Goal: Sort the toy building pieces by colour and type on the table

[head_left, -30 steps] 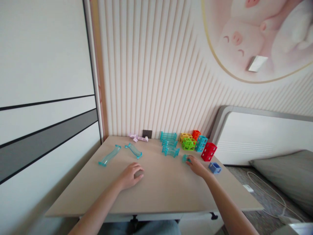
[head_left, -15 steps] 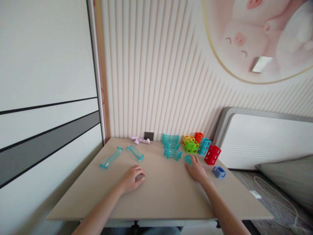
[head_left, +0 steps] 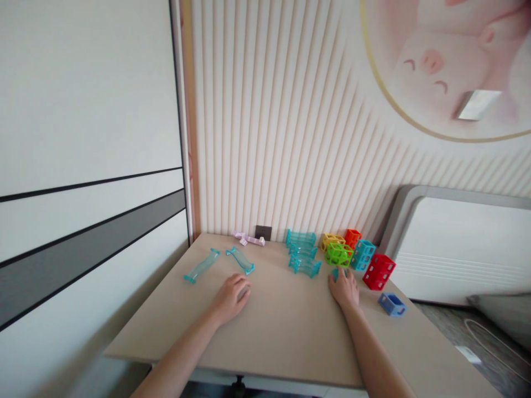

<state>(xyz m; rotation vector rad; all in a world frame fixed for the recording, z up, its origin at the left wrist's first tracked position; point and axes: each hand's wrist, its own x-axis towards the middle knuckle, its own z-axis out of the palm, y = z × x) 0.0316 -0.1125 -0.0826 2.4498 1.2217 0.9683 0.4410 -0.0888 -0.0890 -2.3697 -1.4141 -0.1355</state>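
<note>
My right hand [head_left: 345,286] lies at the right side of the table with its fingers bent over a small translucent teal plastic piece [head_left: 335,273], mostly hidden beneath them. My left hand [head_left: 233,297] rests loosely curled on the table, thumb apart from the fingers, and nothing shows in it. Beyond it lie a straight teal track piece [head_left: 202,266] and a wavy teal one [head_left: 241,260]. Several more teal track pieces [head_left: 305,265] stand in a row at the back. A green open-frame block [head_left: 339,255] is just past my right hand, and a red one [head_left: 379,272] is to its right.
Yellow [head_left: 332,240], orange [head_left: 353,238] and blue [head_left: 363,255] frame blocks stand at the back right. A periwinkle block [head_left: 392,304] lies near the right edge. Pale purple pieces [head_left: 249,239] lie by a dark wall socket [head_left: 264,232]. A white cabinet [head_left: 95,287] rises at left.
The camera view has turned left, so the scene sits further right. My right hand's fingers now cover more of the small teal piece. My left hand stays curled on the table.
</note>
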